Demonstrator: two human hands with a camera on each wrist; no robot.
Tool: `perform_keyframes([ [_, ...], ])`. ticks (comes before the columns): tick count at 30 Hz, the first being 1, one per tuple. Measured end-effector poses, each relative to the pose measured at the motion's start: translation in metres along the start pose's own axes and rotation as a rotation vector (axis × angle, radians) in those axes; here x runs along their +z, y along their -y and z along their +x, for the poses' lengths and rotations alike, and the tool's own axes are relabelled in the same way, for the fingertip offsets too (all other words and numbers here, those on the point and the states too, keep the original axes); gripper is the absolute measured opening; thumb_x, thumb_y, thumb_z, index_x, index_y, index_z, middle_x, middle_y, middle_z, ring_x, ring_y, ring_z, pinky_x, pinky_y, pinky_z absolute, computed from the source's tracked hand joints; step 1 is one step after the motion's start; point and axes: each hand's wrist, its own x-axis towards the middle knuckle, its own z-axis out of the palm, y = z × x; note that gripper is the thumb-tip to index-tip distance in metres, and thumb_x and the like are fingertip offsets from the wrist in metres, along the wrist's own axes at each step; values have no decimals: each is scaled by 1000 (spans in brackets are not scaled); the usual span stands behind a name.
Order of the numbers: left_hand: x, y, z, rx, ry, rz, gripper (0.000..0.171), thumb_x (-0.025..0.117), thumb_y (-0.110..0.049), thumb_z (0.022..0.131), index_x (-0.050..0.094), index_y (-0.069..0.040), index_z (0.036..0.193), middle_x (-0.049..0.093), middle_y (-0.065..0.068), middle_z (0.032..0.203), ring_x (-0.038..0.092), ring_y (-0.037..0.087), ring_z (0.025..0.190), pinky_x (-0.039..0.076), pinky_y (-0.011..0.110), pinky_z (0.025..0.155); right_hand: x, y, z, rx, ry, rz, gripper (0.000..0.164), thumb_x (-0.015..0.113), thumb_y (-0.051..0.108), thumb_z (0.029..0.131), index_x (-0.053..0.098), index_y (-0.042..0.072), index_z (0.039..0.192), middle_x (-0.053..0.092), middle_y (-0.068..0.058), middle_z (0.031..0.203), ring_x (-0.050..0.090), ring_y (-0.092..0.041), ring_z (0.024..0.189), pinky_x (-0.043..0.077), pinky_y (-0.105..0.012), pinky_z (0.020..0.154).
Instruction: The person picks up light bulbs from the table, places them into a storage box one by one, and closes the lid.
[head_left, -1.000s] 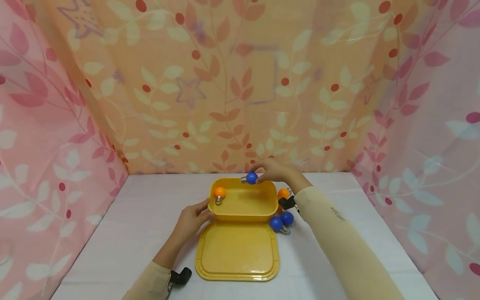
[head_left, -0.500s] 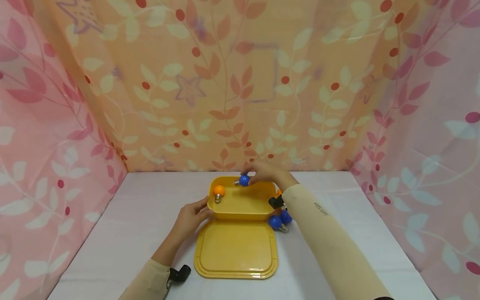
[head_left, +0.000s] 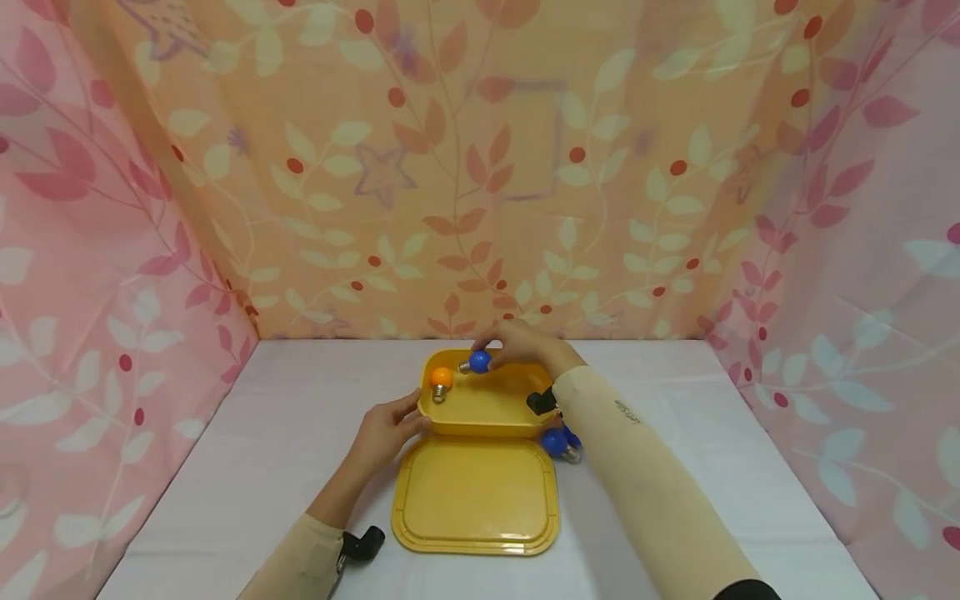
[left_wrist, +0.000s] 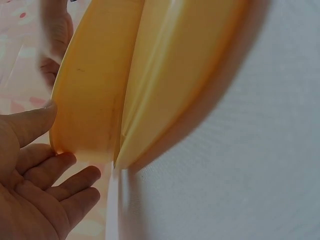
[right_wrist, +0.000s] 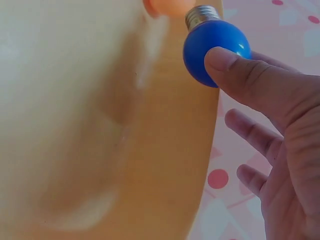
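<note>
**Blue bulb (head_left: 480, 361) in the right hand (head_left: 521, 340), over the box (head_left: 502, 404)**

The right hand holds the blue bulb between thumb and finger; in the right wrist view, its lower fingers sit apart from the bulb. The bulb is within the box's outline, near the far wall, its metal base pointing left. Whether it touches the wall cannot be told.

The left hand (head_left: 384, 431) rests at the box's left end, its fingers loosely spread and only slightly bent, the tips against the wall.

Inside the box, at its left end, lies an orange bulb (head_left: 442, 377), metal base toward the person. The lid (head_left: 476, 497) lies flat on the desk (head_left: 300, 408), just in front of the box. Two more blue bulbs (head_left: 555, 442) lie close together by the near right corner, one partly hidden by the right sleeve (head_left: 637, 458). The left sleeve (head_left: 296, 558) comes in from the lower edge. A leaf-patterned cloth (head_left: 420, 167) hangs behind, orange at the back and pink at both sides.
</note>
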Motion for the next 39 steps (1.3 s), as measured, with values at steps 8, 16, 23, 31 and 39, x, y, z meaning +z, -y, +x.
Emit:
perform_keyframes([
  [8,-2,-6,0,16,11,-20,62,76,-30,94,53,-17,150,62,9,143,54,34,137,45,53,112,3,0,7,-9,26,-18,36,82,21,89,75,23,124,72,6,123,60,-27,123,47,-40,110],
  [16,-3,-6,0,3,4,-11,63,77,-30,93,53,-18,150,62,8,143,54,34,137,45,53,112,7,7,13,-41,25,-95,32,84,24,87,77,25,119,73,12,116,50,-15,115,38,-42,110],
  [23,-2,-5,1,21,6,-29,62,76,-29,94,53,-16,150,61,8,144,52,33,139,44,52,113,10,11,16,-61,33,-137,31,84,24,87,78,22,118,73,10,115,49,-19,114,35,-44,110],
  [31,-1,-4,-1,10,-8,-12,63,78,-31,93,54,-17,150,63,7,142,54,32,138,45,52,112,16,12,21,-109,51,-177,31,84,24,87,78,20,117,74,8,116,52,-20,115,28,-52,116],
  [39,0,-3,-2,3,-3,-22,62,78,-29,93,54,-18,149,63,7,142,54,31,138,44,51,113,26,6,22,-111,51,-229,34,83,23,88,77,21,121,73,9,120,57,-18,122,15,-61,125],
])
